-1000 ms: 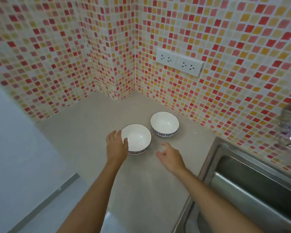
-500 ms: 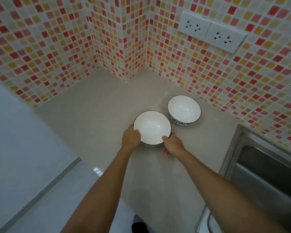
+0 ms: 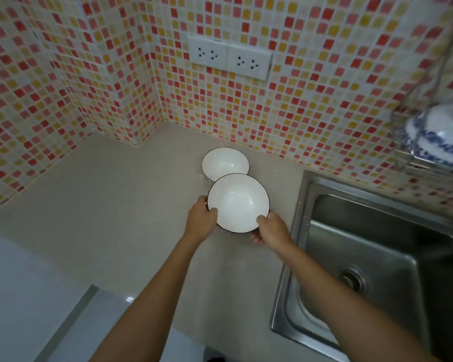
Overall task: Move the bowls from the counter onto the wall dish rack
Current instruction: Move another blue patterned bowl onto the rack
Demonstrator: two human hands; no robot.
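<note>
Near bowl (image 3: 238, 202) gripped at both sides, off or just leaving the counter (image 3: 120, 210); far bowl (image 3: 224, 163) waiting behind.

Left hand (image 3: 200, 222) clamped on the left rim, thumb hooked over the edge, other fingers hidden beneath. Right hand (image 3: 271, 229) at the lower right rim, thumb on the lip, fingers curled under the base. Two-sided hold probably for balance: glazed ware, likely slick, carried level and mouth up. Near rim overlapping the far bowl in view; touching or clear, cannot tell. Far bowl on the counter close to the tiled wall, below the sockets (image 3: 229, 60). Rack (image 3: 413, 155) up at right above the sink (image 3: 372, 257), blurred, a blue-patterned dish (image 3: 439, 137) already in it. Next likely: lift rightward over the sink edge, watching clearance against the rack wires.
</note>
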